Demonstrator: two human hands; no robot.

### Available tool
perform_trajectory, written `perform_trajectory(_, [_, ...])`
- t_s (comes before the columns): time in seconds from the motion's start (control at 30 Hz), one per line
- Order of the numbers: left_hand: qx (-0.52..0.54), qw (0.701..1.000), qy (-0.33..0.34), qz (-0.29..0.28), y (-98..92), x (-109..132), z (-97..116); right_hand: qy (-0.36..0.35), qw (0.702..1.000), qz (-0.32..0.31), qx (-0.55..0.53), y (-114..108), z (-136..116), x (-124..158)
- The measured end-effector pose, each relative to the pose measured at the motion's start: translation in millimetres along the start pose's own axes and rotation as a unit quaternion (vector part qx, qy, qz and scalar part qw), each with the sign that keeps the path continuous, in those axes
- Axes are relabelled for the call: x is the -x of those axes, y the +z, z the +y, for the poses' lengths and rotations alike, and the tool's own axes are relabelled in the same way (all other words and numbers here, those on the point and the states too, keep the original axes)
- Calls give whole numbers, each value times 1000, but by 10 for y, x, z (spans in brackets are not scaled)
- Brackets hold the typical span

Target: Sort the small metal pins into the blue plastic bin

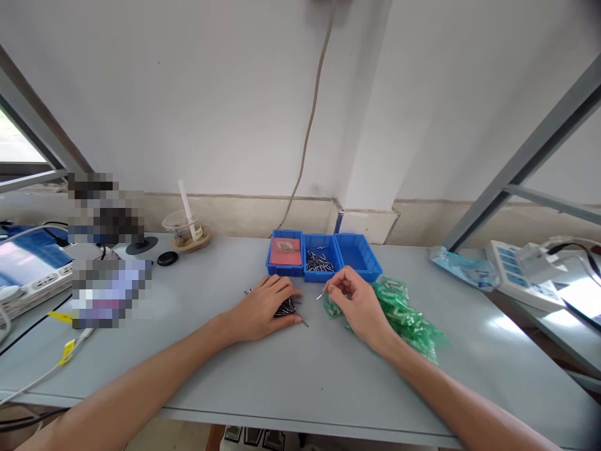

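My left hand (265, 308) rests palm down over a pile of thin, dark, shiny metal pins (285, 307), fingers and thumb apart. Part of the pile is hidden under the palm, and a few pins stick out around it. Thumb and fingertips of my right hand (354, 304) are pinched on one thin metal pin (320, 296), its bright end pointing left. Beyond the hands, a blue bin (323, 275) holds many similar loose pins. Beside and partly behind my right hand lie crumpled green plastic bags (407, 316).
A blue bin with a red packet (285, 252) and another blue bin (359, 254) flank the pin bin. A lidded cup (181, 222), a black round object (168, 258) and a pixelated device (110, 291) are left. Power strips (521, 275) and a blue packet (464, 268) lie right.
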State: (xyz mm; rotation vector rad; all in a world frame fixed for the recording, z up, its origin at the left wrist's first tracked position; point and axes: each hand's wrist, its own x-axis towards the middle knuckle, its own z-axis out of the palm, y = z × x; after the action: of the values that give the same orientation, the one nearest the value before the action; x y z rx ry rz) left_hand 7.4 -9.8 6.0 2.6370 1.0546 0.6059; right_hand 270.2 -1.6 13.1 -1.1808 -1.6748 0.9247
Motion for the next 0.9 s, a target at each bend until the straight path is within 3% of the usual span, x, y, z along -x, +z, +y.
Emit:
perform_trajectory(0.47, [16,1000,4,14,23,10,-54,-19,1000,15,6,34,53,-11])
perform_trajectory(0.9, [20,1000,14,13,23,16,-73,12,997,-2,-83,34,12,-22])
